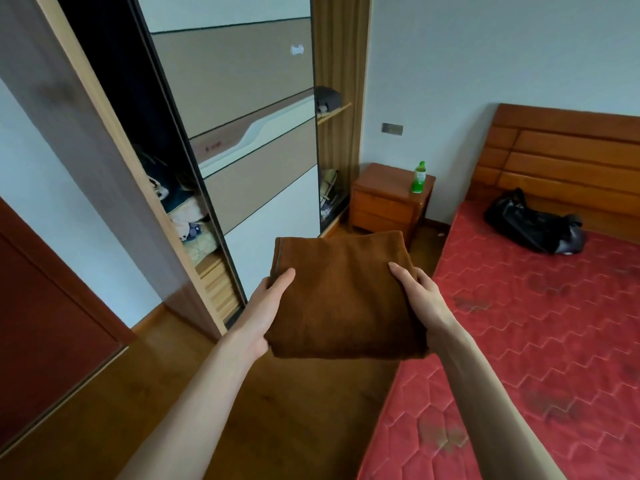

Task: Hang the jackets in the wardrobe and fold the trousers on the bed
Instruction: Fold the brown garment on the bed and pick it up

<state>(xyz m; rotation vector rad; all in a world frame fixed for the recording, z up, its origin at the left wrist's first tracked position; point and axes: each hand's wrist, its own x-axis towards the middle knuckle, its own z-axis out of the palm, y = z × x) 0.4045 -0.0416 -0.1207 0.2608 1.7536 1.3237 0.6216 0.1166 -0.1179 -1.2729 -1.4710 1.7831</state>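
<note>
Both hands, left point(273, 289) and right point(419, 292), grip a folded brown garment point(343, 299) by its side edges, held between them above the wooden floor point(194, 375) beside the red mattress point(536, 341). Beyond, the open wardrobe point(194, 188) holds piled clothes point(187, 220); a green bottle point(419, 177) stands on the nightstand point(384, 202); a black bag point(533, 223) lies near the headboard point(561, 157).

The wardrobe point(194, 188) stands open at its left side, the sliding door point(249, 140) covering the middle. Bare floor point(311, 393) runs between it and the bed point(536, 341).
</note>
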